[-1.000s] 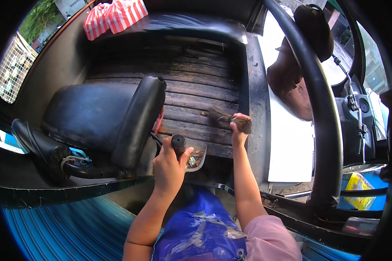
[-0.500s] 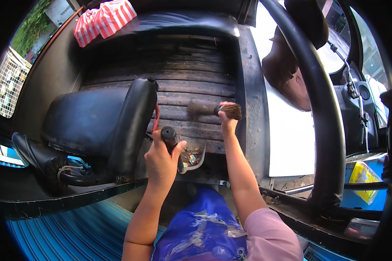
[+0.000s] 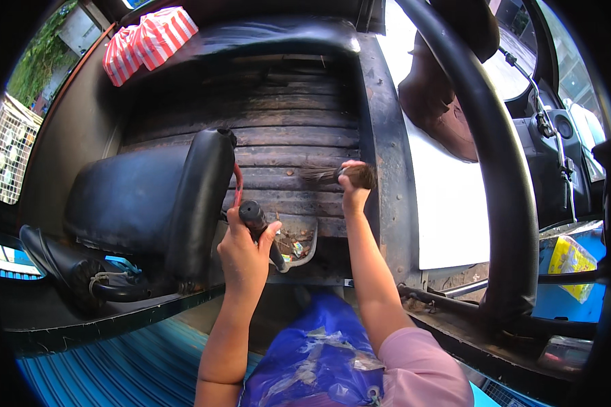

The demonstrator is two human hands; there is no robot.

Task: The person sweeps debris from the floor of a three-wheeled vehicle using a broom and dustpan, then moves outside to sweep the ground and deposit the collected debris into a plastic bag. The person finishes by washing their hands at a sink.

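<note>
My left hand is closed around the black handle of a dustpan, which lies on the slatted floor of a vehicle. Scraps of dirt and bits of colored litter sit inside the pan. Farther right, my right hand grips a short brown hand broom at its bound middle. Its bristles point left, low over the slats beyond the pan; whether they touch cannot be told. The broom's other bushy end sticks out right of my fist.
A black padded seat stands left of the pan, a red strap beside it. Another black bench at the back carries a red-and-white striped bag. A metal side wall and thick black padded bar rise on the right.
The view has shifted slightly, and more of the dustpan's inside shows. The broom's bristles, smeared by motion before, are sharper now. Both hands keep their holds.
</note>
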